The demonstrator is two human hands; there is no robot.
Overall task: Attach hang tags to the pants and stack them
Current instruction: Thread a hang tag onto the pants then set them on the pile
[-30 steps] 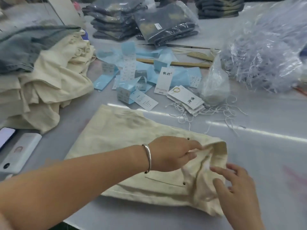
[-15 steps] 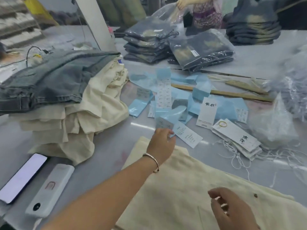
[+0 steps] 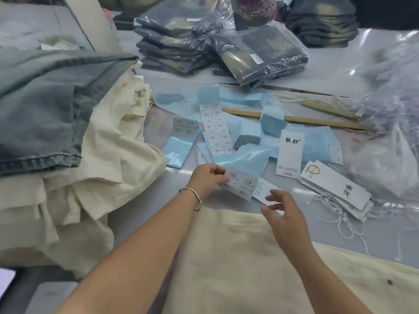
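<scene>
Cream pants [image 3: 238, 264] lie flat along the near edge of the bench [image 3: 340, 241], under both forearms. Just beyond them the left hand [image 3: 207, 180] pinches a sticker sheet [image 3: 241, 184] by its left end. The right hand [image 3: 285, 214] hovers beside it, fingers loose and spread, grasping nothing, above a white hang tag [image 3: 264, 191]. More hang tags [image 3: 335, 191] are stacked to the right with white strings [image 3: 335, 214]. Blue backing papers [image 3: 249, 132] litter the middle; folded pants [image 3: 68, 137] pile at the left edge.
</scene>
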